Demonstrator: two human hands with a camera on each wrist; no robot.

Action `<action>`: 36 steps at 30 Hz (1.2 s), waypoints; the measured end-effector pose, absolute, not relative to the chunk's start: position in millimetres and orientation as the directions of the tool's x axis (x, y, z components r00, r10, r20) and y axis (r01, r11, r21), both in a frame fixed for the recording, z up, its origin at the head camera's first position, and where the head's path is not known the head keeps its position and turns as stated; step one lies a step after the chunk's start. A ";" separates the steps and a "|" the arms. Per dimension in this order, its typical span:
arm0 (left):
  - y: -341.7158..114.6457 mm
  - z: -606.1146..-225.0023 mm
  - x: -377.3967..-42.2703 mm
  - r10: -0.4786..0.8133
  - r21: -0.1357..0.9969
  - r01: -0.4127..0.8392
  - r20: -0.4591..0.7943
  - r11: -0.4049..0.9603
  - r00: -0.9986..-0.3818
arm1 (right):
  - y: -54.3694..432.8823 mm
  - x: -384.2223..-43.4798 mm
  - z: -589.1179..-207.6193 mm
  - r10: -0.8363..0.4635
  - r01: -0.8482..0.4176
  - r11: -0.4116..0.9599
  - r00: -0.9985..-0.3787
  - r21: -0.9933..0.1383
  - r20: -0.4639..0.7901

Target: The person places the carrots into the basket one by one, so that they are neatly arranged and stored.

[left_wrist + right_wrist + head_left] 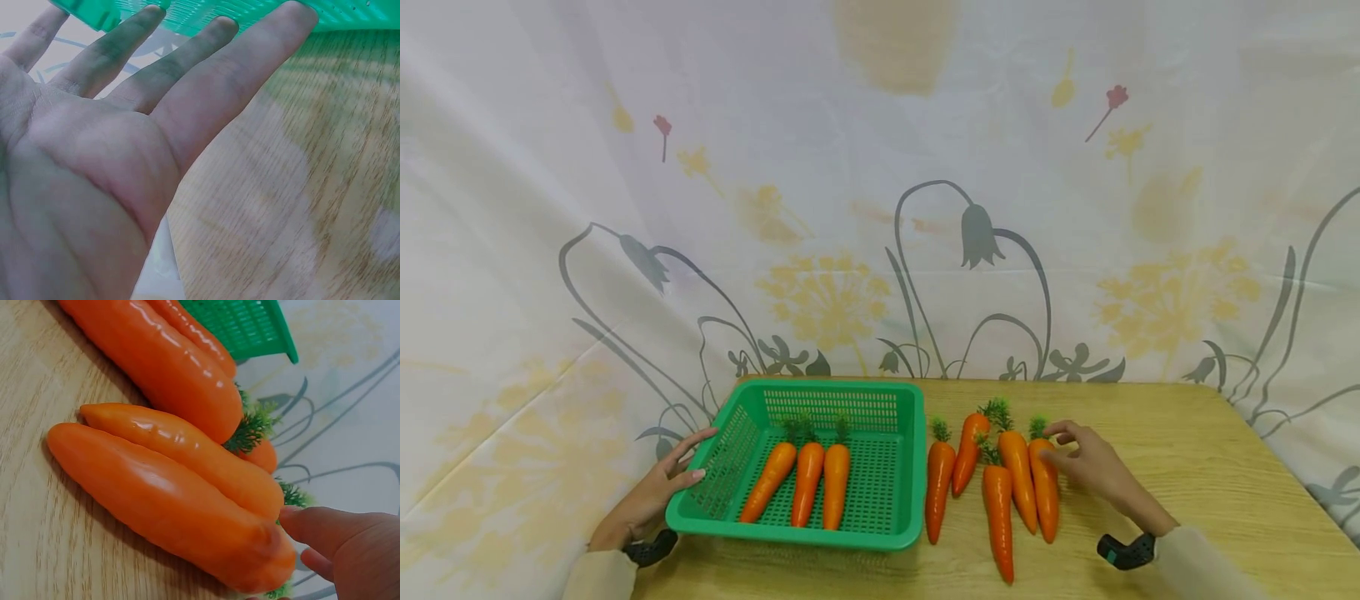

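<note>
Three carrots, the middle one (808, 483) among them, lie side by side in a green plastic basket (910, 533), green tops toward the back. My left hand (658, 487) is at the basket's left side, fingers extended. In the left wrist view those fingers (219, 81) reach to the green wall, and the palm holds nothing. Several carrots lie on the table right of the basket. My right hand (1093, 467) is at the top end of the rightmost carrot (1045, 492), its thumb and fingers apart. The right wrist view shows the thumb (331, 528) close by that carrot's thick end.
The wooden table (1180, 467) extends to the right of the carrots. A pale cloth (865, 167) printed with flowers hangs behind it and at the left. A dark band with a small device (1126, 552) is on each wrist.
</note>
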State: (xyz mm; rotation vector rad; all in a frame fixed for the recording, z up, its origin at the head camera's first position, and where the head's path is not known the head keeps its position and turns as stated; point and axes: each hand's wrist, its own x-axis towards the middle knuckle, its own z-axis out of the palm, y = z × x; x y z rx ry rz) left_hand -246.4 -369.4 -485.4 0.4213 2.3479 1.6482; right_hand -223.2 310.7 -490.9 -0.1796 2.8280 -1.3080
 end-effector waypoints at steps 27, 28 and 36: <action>-367.0 -482.6 -243.5 0.358 0.951 0.054 -0.062 0.306 -0.932 | 305.6 -230.7 -495.9 -0.113 0.048 0.572 -0.984 -0.819 -0.137; -367.0 -482.6 -243.4 0.359 0.951 0.055 -0.061 0.304 -0.931 | 306.1 -230.4 -495.6 -0.117 0.044 0.571 -0.984 -0.819 -0.134; -366.9 -481.9 -243.8 0.363 0.950 0.074 -0.043 0.303 -0.931 | 309.4 -228.2 -492.8 -0.108 0.001 0.630 -0.990 -0.776 -0.089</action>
